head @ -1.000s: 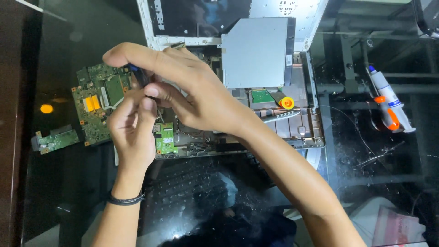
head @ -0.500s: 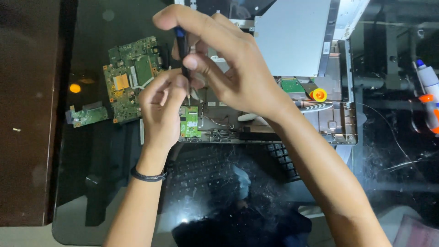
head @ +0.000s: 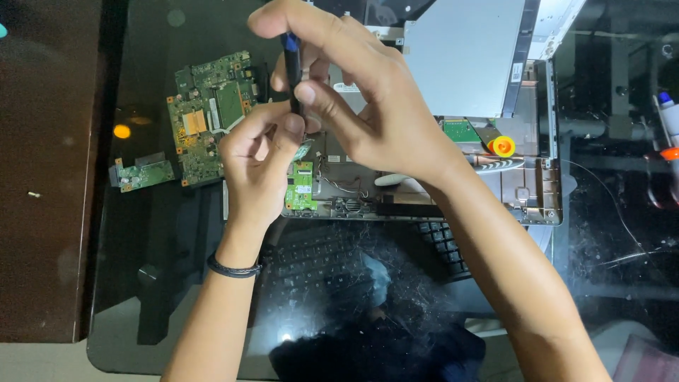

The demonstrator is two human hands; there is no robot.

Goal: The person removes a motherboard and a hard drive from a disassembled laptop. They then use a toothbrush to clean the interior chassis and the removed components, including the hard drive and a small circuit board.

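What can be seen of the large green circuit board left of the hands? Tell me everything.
The large green circuit board lies flat on the dark glass table, out of the opened laptop chassis. It is irregular in outline, crowded with small components, a yellowish patch and a darker green square. A smaller green board lies beside it. Neither hand touches it.

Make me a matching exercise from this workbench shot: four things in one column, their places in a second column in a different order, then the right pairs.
Things
1. screwdriver
2. large green circuit board
3. black wristband
4. keyboard

Places
A. around the left wrist
B. on the glass left of the opened laptop base
C. pinched between the fingers of the left hand and right hand
D. on the near side of the laptop base, under the forearms

Pairs: 1-C, 2-B, 3-A, 4-D
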